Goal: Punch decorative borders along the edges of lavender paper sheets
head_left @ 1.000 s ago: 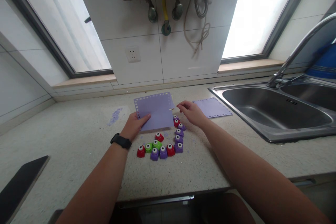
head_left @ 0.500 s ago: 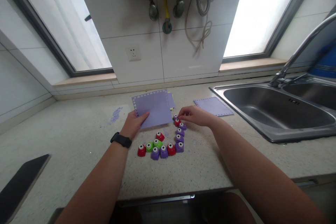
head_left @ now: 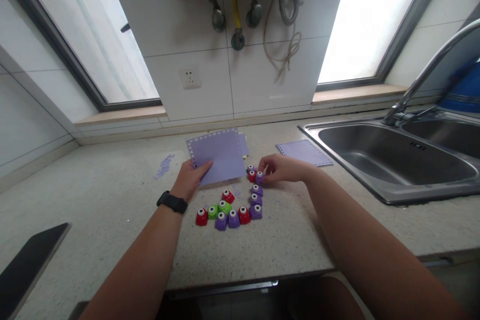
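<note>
My left hand [head_left: 190,178], with a black watch on its wrist, pinches the lower left of a purple paper sheet [head_left: 219,155]. Punched holes run along the sheet's top and left edges. My right hand [head_left: 280,167] has its thumb and fingers closed around a small purple craft punch [head_left: 259,177] with a white button on top. Right beside that one is a red punch [head_left: 251,176], with another punch [head_left: 251,168] behind it. Several purple, red and green punches curve across the counter toward me, among them a green punch [head_left: 225,207] and a loose red punch [head_left: 227,196].
Another hole-edged purple sheet [head_left: 305,152] lies left of the steel sink [head_left: 317,160]. More paper [head_left: 244,145] sits behind the held sheet. Purple paper bits [head_left: 164,166] are heaped at the left. A dark flat object [head_left: 32,265] rests at the left front.
My right hand has come down onto the purple punch and closed on it. The punch has shifted slightly away from me, up against the red one. My left hand keeps holding the sheet.
</note>
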Demonstrator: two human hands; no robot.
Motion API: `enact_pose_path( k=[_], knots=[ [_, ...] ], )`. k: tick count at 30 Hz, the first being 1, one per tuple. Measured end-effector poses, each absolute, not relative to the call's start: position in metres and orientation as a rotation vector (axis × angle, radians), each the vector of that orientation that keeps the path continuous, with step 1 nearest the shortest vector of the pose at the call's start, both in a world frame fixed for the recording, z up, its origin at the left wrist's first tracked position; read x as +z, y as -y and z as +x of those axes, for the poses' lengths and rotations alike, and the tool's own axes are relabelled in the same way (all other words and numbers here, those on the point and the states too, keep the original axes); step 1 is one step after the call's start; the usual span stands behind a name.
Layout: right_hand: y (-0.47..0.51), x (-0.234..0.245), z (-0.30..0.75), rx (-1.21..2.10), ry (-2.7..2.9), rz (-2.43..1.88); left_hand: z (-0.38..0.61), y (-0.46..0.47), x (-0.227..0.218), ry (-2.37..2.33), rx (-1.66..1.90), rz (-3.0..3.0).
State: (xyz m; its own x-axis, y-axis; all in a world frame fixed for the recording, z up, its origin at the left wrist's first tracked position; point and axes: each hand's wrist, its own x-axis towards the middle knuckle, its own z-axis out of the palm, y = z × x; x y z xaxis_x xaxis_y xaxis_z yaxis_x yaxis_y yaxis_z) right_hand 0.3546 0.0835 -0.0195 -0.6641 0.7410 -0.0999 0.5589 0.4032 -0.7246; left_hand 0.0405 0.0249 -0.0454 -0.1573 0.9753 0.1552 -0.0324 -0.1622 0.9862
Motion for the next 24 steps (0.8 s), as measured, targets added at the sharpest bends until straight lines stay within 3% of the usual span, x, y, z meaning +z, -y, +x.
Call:
enact_pose_path(
  k=[10,24],
  knots=[
    [-0.07,-0.007,0.335,1.324,1.574,-0.561,0.048,-0.014,-0.034,-1.14,1.529,1.198],
    [-0.06,-0.012,0.316,1.441,1.439,-0.416,0.051,-0.006,-0.03,-1.151,1.539,1.222]
  ],
)
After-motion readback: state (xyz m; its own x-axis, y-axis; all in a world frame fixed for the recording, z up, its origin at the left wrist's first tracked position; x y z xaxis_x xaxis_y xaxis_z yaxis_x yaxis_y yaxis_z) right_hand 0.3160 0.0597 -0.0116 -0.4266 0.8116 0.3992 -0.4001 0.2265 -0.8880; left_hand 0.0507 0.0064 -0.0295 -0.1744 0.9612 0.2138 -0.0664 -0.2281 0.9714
